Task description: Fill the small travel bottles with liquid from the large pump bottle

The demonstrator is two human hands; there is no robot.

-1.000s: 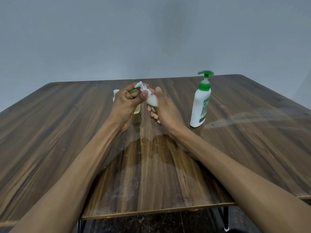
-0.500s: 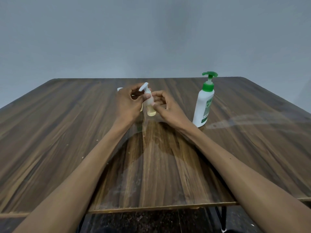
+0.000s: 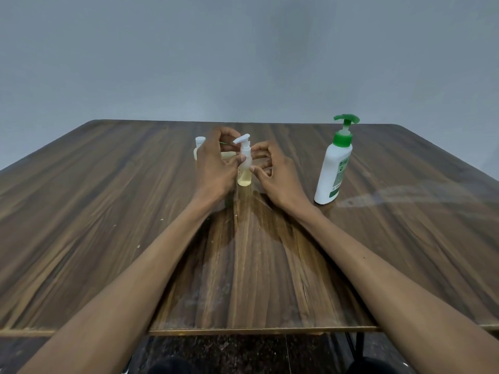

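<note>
Two hands meet at mid-table around a travel bottle [image 3: 244, 168], a small clear one with a white pump top and pale yellow liquid in its lower part. It stands upright on the table [image 3: 108, 211]. The left hand [image 3: 214, 168] curls around its left side, thumb tip against the neck, while the right hand [image 3: 272, 171] touches the body from the right with bent fingertips; whether either hand truly clamps the bottle or only steadies it cannot be told from this angle. A thin green item shows between the left fingers, too small to identify. A second small bottle [image 3: 199, 148] with a white cap stands just behind the left hand, mostly hidden. The pump bottle [image 3: 334, 168], white with a green head, stands well to the right, untouched, beside a faint smear on the table's glossy surface.

The travel bottle appears only partly filled, with its pump seated on top. The risks from here look plain: the bottle is narrow and light, so a sideways nudge from either hand as it lets go could tip it. If the pump is not fully screwed down, liquid could leak out. A reach toward the pump bottle could knock it with the forearm.
</note>
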